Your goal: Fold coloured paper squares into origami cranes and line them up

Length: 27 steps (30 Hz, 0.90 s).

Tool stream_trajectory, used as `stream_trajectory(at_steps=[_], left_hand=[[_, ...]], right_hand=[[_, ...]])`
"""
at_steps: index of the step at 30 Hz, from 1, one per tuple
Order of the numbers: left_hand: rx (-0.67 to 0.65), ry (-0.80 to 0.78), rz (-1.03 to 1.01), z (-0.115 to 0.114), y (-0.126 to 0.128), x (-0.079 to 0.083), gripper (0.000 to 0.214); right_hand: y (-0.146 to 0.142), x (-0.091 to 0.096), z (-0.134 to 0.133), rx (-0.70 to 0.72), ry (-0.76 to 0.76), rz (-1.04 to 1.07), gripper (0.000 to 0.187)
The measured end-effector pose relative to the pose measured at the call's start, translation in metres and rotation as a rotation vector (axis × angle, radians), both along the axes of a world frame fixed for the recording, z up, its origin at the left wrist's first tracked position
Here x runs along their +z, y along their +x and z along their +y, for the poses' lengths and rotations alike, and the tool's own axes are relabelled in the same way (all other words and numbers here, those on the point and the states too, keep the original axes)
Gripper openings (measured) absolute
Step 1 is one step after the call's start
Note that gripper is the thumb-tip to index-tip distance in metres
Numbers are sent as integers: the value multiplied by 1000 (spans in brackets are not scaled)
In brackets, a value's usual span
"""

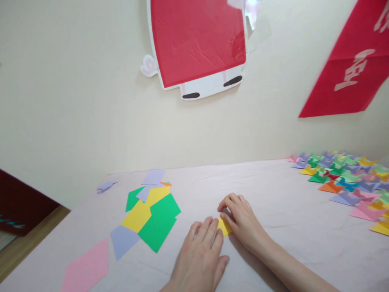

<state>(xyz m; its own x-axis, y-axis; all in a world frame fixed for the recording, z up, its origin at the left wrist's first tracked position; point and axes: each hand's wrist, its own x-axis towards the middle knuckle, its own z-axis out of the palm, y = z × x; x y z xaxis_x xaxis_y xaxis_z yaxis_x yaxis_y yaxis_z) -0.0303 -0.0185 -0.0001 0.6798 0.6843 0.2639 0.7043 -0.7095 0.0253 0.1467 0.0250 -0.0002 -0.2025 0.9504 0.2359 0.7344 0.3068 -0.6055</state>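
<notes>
A small piece of yellow paper (224, 227) lies on the table between my hands, partly covered by them. My left hand (203, 247) rests flat with its fingers stretched out, the fingertips over the paper's left side. From the right, my right hand (240, 215) has its thumb and curled fingers closed at the paper's upper edge. The paper's far edge and any fold there are hidden behind the fingers.
Left of my hands lie loose sheets: a green sheet (159, 227), a yellow sheet (136, 217), a lilac sheet (124, 240) and a pink sheet (86, 265). Many folded paper figures (331, 186) stand in rows at the right. A wall (194, 134) borders the table's back.
</notes>
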Motion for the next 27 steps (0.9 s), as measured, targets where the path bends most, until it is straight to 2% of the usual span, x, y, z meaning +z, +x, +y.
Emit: stream_trajectory(at_steps=[8, 15, 18, 21, 24, 27], left_hand=[[2, -77, 62, -2, -5, 5, 42], [-9, -179, 33, -1, -8, 5, 42], [-20, -265, -19, 0, -13, 3, 41], [-49, -328, -80, 2, -18, 1, 46], [-74, -356, -88, 5, -19, 3, 53], [-94, -371, -41, 7, -18, 5, 51]], right_hand=[[9, 3, 7, 97, -68, -38, 19], [33, 15, -8, 275, -211, 47, 50], [46, 21, -7, 382, -288, 108, 57], [52, 24, -5, 431, -315, 152, 48], [49, 24, -4, 409, -267, 130, 28], [45, 20, -3, 412, -224, 88, 15]])
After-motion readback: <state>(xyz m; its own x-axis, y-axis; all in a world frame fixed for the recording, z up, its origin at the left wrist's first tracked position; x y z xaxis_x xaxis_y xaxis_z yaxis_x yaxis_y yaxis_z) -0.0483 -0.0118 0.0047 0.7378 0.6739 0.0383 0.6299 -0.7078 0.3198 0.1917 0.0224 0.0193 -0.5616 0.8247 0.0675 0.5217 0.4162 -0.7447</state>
